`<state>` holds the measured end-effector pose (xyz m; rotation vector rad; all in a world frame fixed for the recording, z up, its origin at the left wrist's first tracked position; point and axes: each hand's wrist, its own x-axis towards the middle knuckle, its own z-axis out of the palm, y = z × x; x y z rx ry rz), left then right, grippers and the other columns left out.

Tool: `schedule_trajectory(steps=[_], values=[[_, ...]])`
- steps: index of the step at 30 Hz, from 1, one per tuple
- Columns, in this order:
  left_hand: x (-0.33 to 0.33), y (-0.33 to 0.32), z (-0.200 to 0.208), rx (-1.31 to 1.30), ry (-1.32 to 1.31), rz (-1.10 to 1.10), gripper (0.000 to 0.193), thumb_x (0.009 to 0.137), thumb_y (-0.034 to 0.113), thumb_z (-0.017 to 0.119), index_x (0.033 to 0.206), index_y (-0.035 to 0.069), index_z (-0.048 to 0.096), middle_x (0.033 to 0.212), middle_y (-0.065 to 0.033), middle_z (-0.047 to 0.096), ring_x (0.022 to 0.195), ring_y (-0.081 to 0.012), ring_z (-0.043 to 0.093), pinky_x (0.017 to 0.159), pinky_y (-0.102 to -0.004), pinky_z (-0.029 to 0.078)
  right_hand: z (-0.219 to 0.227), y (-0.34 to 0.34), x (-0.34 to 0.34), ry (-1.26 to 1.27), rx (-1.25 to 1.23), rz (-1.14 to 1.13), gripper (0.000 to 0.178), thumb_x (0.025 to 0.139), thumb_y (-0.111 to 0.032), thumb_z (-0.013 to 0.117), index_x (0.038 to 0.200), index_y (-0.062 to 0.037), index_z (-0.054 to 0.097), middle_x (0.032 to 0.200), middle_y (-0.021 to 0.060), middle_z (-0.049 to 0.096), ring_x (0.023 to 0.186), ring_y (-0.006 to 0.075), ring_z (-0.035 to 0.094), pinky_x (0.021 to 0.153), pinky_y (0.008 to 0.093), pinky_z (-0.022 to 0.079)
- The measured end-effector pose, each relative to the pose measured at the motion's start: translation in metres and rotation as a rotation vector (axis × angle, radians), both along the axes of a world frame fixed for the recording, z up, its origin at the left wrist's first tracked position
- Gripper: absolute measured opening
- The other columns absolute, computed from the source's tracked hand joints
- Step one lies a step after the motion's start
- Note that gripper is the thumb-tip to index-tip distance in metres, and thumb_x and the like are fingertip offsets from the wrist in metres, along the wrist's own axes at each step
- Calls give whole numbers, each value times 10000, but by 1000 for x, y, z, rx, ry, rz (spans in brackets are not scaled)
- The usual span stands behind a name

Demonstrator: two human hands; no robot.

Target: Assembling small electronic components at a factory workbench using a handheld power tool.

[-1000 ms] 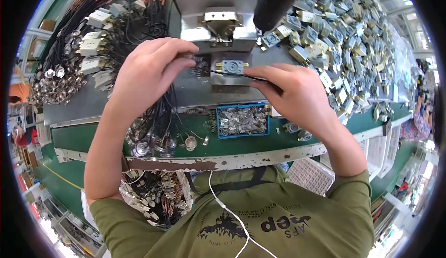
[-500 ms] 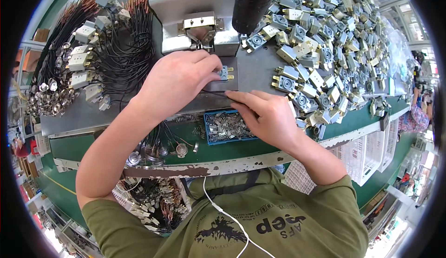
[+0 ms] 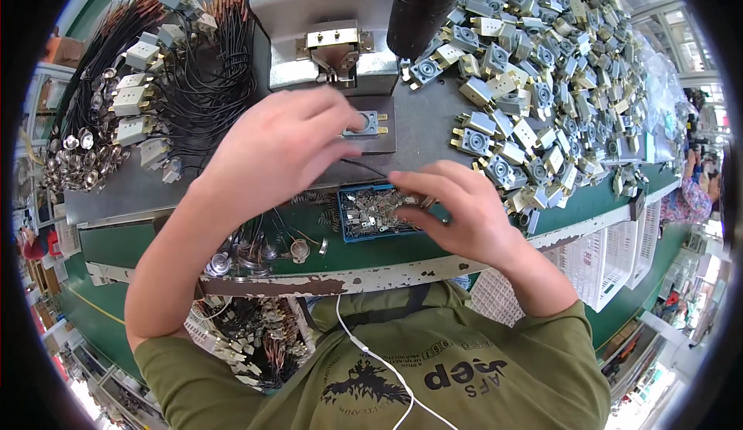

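A small grey connector block point(image 3: 370, 123) with two gold prongs pointing right lies on a metal plate in front of the press point(image 3: 334, 51). Beside its left end is my left hand point(image 3: 282, 137), its fingers smeared by motion; whether they hold anything is hidden. A black wire point(image 3: 364, 168) slants from under the left fingertips to the index fingertip of my right hand point(image 3: 457, 202), whose fingers are curled round its end. That hand hovers over the right part of a blue tray point(image 3: 346, 238) full of small metal terminals point(image 3: 371, 212).
A large heap of grey and cream connector blocks point(image 3: 534, 82) covers the bench's right side. Bundled black wires point(image 3: 224, 82) with blocks attached lie at left. A thick black tube point(image 3: 426, 8) rises beside the press. Round metal parts point(image 3: 300, 250) sit near the front edge.
My left hand has drawn back leftward from the block, uncovering more of it. My right hand has come slightly nearer me, and the wire now slants down to the right.
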<state>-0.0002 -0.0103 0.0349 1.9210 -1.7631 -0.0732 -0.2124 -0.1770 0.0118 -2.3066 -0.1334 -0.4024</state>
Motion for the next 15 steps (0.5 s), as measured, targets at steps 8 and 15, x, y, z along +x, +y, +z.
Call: schedule_trajectory(steps=[8,15], values=[[-14,12,12,111,116,-67,172,903,224,745,1012,92,722,851,-86,687,831,-316,688,737,-425,551,13,-13,13,-114,8,-30,421,766,-8,876,1127,-28,660,1069,133,738,889,262,733,764,347,588],[1,20,10,120,197,-124,96,875,120,720,953,63,721,852,-108,716,812,-325,695,701,-434,553,14,-9,17,213,184,-134,252,842,-30,773,1073,-7,673,982,81,772,882,143,737,823,293,561]])
